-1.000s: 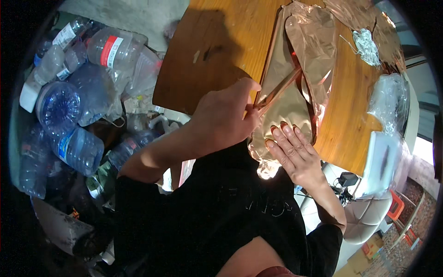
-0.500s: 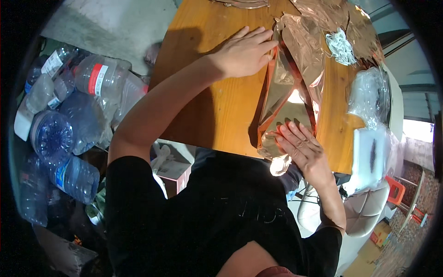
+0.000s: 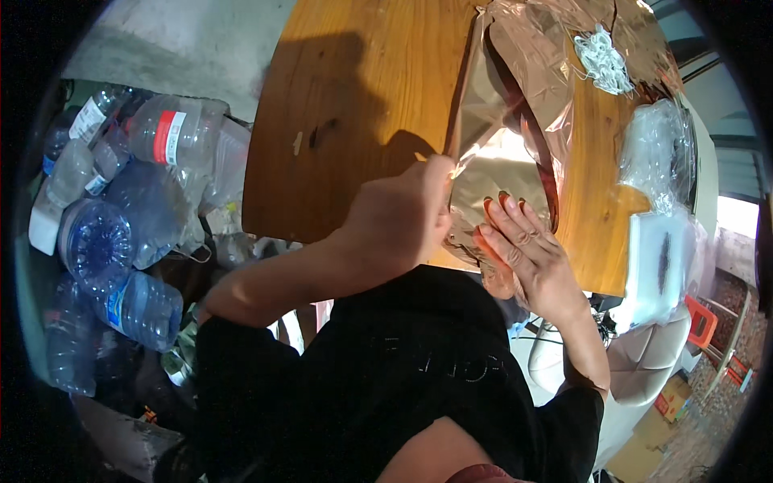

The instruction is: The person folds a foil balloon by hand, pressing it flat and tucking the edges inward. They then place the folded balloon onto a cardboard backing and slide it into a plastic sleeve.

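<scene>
The left forearm (image 3: 282,278) reaches rightward from a bent elbow to the left hand (image 3: 398,213), its fingers curled and their tips hidden, while the right forearm (image 3: 586,346) angles up to the right hand (image 3: 538,270), palm down with fingers outstretched.

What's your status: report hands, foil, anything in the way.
Left hand curled at left edge of copper foil, grip unclear. Right hand flat near its close end. Foil creased. White string bundle farther off, right, apart from both hands.
</scene>
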Available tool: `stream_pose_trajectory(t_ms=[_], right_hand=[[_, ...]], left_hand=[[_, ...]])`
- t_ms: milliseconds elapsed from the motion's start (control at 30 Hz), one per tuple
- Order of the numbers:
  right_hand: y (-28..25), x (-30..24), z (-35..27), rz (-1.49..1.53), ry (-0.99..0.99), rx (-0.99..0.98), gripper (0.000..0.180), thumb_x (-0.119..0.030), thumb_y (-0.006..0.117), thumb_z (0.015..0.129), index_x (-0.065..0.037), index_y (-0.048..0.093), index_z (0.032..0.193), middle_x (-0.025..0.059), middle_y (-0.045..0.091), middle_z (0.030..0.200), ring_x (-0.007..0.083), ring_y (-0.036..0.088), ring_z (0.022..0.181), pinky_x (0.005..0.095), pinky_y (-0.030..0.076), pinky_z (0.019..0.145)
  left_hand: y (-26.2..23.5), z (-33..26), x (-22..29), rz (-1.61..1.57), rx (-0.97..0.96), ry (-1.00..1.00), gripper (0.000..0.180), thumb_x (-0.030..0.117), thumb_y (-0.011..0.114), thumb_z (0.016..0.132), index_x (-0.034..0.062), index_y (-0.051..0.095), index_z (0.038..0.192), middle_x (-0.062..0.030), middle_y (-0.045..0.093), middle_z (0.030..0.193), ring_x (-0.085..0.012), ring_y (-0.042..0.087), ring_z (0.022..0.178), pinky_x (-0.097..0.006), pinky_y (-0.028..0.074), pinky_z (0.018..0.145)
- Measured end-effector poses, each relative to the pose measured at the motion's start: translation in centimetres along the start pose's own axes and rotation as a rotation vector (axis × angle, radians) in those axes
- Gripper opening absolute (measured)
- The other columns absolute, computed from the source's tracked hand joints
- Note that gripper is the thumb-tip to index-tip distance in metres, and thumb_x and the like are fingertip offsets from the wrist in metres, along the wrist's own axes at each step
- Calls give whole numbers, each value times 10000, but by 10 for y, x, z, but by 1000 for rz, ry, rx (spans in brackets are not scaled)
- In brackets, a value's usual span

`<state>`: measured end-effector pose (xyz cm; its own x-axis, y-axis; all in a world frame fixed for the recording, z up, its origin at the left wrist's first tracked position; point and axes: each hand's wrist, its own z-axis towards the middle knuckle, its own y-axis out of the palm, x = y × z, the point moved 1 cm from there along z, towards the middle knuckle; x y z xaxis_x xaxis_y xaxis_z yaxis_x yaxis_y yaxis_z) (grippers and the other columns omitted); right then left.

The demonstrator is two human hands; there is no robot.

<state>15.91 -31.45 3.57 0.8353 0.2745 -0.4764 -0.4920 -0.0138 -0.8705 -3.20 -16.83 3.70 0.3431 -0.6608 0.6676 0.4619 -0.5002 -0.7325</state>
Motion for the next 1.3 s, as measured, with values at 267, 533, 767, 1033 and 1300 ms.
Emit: stream_pose_trajectory(t_ms=[267,533,767,1033,1300], right_hand=[[-6,0,1,197,2,-36,520,-70,649,845,-41,570,1357,174,494,1463,345,409,1407,484,285,1184],[10,-14,-2,-106,6,25,512,-92,632,855,-49,569,1361,151,488,1476,329,424,1401,481,316,1166],[14,-20,2,-150,4,31,467,-99,570,874,-46,596,1337,149,507,1461,318,435,1395,470,330,1158],[17,-24,5,-199,-23,2,507,-121,555,845,-59,591,1347,147,466,1495,313,422,1404,470,320,1166],[16,-30,6,-195,-65,-3,536,-129,635,835,-115,581,1369,166,477,1482,350,427,1395,505,322,1155]], left_hand=[[-2,-16,-4,-155,46,-274,402,46,690,818,17,478,1158,-144,647,727,-344,670,691,-443,526,644],[-4,-16,-14,-179,19,-231,431,32,736,806,28,509,1172,-126,660,733,-243,703,680,-354,542,621],[-3,-16,-18,-233,6,-227,394,34,735,816,17,522,1148,-138,683,770,-229,715,708,-340,552,637],[-18,-6,-20,-571,-272,-406,326,82,665,890,-10,565,1186,-176,688,851,-222,695,774,-342,550,726],[-25,12,-21,43,200,401,354,149,741,831,53,608,1145,-126,631,1002,-308,659,854,-367,545,737]])
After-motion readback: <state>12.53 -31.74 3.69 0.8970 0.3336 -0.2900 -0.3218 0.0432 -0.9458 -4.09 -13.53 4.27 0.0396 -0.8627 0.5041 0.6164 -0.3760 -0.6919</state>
